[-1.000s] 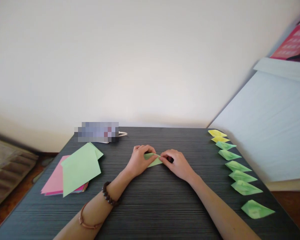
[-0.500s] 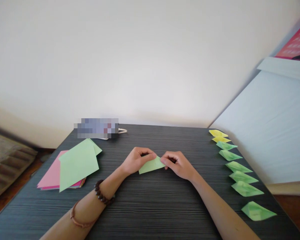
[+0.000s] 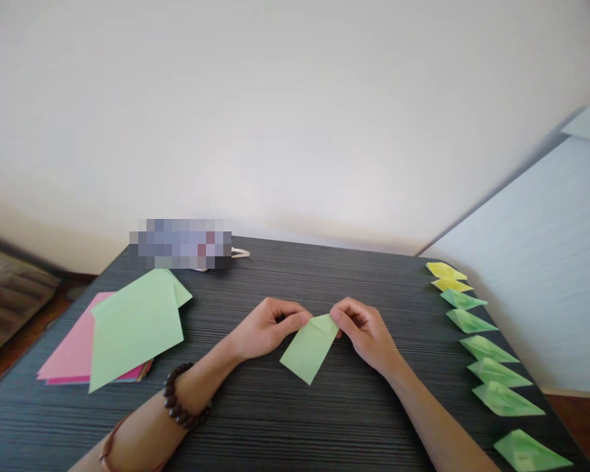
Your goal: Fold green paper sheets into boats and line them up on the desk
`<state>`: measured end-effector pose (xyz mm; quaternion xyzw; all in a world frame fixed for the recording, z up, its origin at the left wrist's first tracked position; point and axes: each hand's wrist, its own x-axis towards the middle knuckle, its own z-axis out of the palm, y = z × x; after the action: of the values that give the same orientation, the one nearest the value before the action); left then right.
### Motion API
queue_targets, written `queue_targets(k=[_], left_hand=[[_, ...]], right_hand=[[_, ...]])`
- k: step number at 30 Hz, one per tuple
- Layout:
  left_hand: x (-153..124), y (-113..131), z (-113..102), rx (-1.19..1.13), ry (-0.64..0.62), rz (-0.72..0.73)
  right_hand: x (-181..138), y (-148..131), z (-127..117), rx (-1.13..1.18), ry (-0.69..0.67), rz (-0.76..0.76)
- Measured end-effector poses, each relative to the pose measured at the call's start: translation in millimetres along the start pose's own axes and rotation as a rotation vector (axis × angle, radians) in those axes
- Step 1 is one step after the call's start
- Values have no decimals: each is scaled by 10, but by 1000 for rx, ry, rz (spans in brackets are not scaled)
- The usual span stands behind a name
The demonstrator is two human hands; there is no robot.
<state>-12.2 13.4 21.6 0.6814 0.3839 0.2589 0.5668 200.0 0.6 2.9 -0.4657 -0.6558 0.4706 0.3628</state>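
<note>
A folded piece of light green paper (image 3: 309, 351) is held over the middle of the dark table, its lower corner pointing toward me. My left hand (image 3: 270, 328) pinches its upper left edge between thumb and fingers. At the upper right corner, my right hand (image 3: 366, 328) grips the same paper, thumb on top and fingers curled beneath. A small crease or flap shows along the top edge between the two thumbs. The fingertips behind the paper are hidden.
Left of my hands lie green paper sheets (image 3: 137, 328) over a pink stack (image 3: 71, 344). Behind them is a blurred-out object (image 3: 181, 244) with a white loop (image 3: 242, 252). Several folded green paper pieces (image 3: 509, 398) and two yellow ones (image 3: 446, 271) line the table's right edge.
The green paper has turned, and more of its face now shows, with a corner hanging toward me. My hands are slightly farther apart. The view has shifted a little.
</note>
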Motion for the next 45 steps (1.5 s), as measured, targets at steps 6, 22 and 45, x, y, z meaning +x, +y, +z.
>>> queue_targets(k=[6,22,45], left_hand=[[5,-38,89,83,70,-21],[-14,2,178,97,144,-29],[33,-155,155,324,298,75]], right_hand=[[-37,-39,22,-36,-15,-32],[-78,-82,14,-103,-12,-161],[-13,40,54,-186,76,-23]])
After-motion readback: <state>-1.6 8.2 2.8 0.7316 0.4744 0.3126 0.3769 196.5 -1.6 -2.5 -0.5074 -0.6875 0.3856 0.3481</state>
